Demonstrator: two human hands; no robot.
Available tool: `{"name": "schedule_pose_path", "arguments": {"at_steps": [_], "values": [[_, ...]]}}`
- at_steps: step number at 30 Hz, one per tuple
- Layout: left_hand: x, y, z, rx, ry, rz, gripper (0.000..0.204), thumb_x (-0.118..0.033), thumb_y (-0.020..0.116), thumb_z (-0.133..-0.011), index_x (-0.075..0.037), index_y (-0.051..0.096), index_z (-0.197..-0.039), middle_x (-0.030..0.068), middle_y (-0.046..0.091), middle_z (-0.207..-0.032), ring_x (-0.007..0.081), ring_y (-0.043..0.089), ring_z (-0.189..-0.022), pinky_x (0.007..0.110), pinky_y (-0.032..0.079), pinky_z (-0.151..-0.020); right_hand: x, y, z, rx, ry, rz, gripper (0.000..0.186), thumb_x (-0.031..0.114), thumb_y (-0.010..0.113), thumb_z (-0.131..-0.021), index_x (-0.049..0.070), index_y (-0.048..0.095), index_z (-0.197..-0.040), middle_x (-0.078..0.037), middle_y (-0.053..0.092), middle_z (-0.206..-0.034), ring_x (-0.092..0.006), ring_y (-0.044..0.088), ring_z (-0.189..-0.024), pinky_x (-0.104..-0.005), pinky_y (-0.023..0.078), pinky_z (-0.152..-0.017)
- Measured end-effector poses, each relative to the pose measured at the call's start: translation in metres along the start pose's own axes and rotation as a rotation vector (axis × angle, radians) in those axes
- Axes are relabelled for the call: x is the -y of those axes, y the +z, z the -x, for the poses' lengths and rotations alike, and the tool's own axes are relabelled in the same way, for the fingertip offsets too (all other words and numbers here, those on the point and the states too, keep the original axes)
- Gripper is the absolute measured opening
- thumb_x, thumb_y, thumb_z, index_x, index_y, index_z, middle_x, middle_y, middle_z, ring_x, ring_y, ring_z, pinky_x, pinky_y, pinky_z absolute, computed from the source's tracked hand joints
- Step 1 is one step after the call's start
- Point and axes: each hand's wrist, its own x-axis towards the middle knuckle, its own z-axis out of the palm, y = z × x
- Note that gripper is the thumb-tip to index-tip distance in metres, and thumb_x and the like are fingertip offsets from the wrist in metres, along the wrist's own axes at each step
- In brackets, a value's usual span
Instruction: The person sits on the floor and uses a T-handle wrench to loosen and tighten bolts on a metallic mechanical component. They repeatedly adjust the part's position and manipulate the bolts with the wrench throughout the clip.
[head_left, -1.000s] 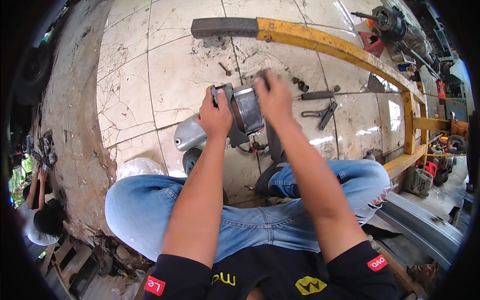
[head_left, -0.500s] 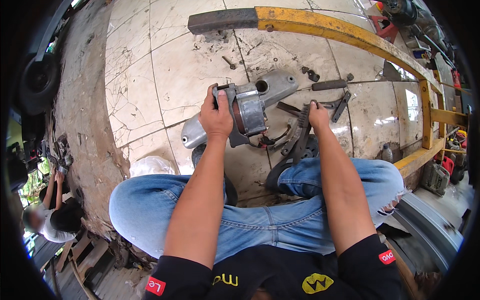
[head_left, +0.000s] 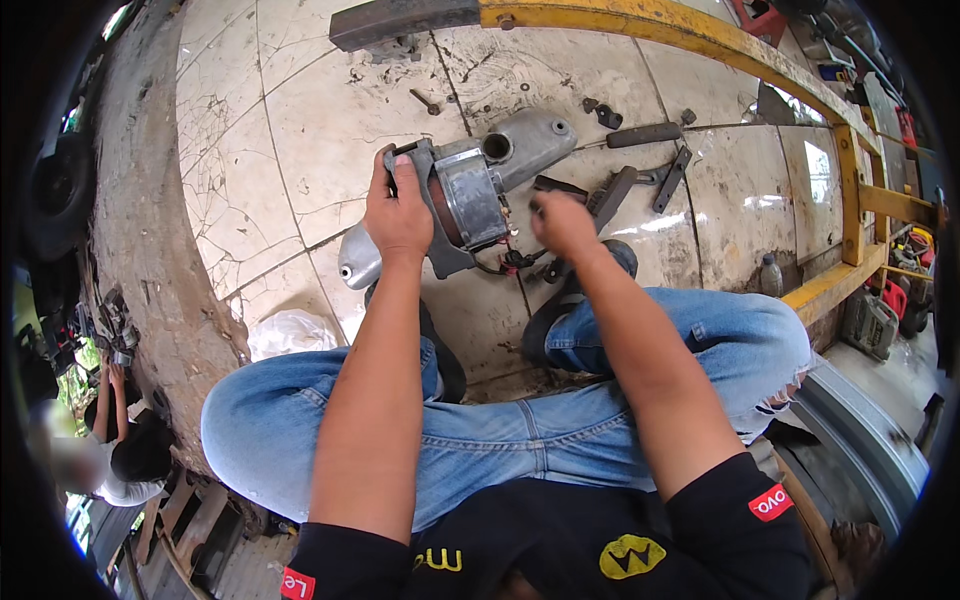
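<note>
My left hand [head_left: 402,212] is wrapped round the end of a grey metal motor [head_left: 472,195] with a brown band and cables [head_left: 510,262]. The motor rests across a long silver casting [head_left: 535,140], whose two rounded ends stick out on either side. Close to the motor's cable side is my right hand [head_left: 568,228]. Its fingers curl inward but are smeared by motion, and nothing shows clearly in them. Just beyond that hand lies a wire brush [head_left: 610,195], its lower part hidden behind the hand. A small black block [head_left: 560,186] lies between motor and brush.
On the tiles lie a dark tool handle [head_left: 645,134], a flat bar with holes [head_left: 673,180] and a bolt [head_left: 425,101]. A yellow steel frame [head_left: 640,25] spans the far and right sides. A clear bottle [head_left: 771,275] stands by my right knee. Another person [head_left: 140,440] works at far left.
My right hand has come off the wire brush and moved left towards the motor. The brush now lies at a different angle. My left hand keeps its hold; the whole view has shifted slightly.
</note>
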Motion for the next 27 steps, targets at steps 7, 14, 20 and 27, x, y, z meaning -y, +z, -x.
{"name": "schedule_pose_path", "arguments": {"at_steps": [7, 14, 20, 27], "values": [[0.011, 0.000, 0.000, 0.003, 0.052, 0.141, 0.048, -0.040, 0.055, -0.101, -0.003, 0.059, -0.132, 0.0145, 0.071, -0.107, 0.0201, 0.066, -0.095, 0.031, 0.050, -0.088, 0.016, 0.043, 0.003, -0.055, 0.013, 0.172, 0.020, 0.012, 0.060, -0.085, 0.009, 0.067, -0.103, -0.015, 0.068, -0.101, -0.0350, 0.066, -0.097, -0.0468, 0.052, -0.083], [0.006, -0.002, 0.004, -0.071, 0.087, 0.034, 0.045, -0.037, 0.057, -0.100, -0.003, 0.062, -0.127, 0.0136, 0.070, -0.090, 0.0195, 0.063, -0.080, 0.031, 0.050, -0.077, -0.030, 0.011, -0.017, -0.088, 0.239, 0.353, 0.025, 0.015, 0.054, -0.090, 0.013, 0.067, -0.112, -0.010, 0.063, -0.111, -0.0305, 0.059, -0.109, -0.0455, 0.046, -0.089], [-0.001, 0.000, 0.005, -0.054, 0.059, 0.065, 0.041, -0.034, 0.058, -0.099, -0.004, 0.063, -0.126, 0.0138, 0.072, -0.093, 0.0219, 0.066, -0.083, 0.033, 0.052, -0.079, -0.027, 0.010, -0.019, -0.080, 0.199, 0.235, 0.024, 0.021, 0.062, -0.086, 0.011, 0.065, -0.108, -0.013, 0.065, -0.111, -0.0330, 0.062, -0.107, -0.0463, 0.046, -0.090], [-0.008, -0.001, 0.007, -0.056, 0.024, -0.080, 0.045, -0.047, 0.051, -0.099, -0.014, 0.063, -0.127, 0.0099, 0.073, -0.103, 0.0314, 0.066, -0.100, 0.045, 0.038, -0.098, 0.001, -0.056, -0.002, -0.191, 0.285, -0.127, 0.038, 0.023, 0.066, -0.079, 0.001, 0.056, -0.109, -0.025, 0.068, -0.098, -0.0457, 0.066, -0.092, -0.0511, 0.051, -0.081]]}}
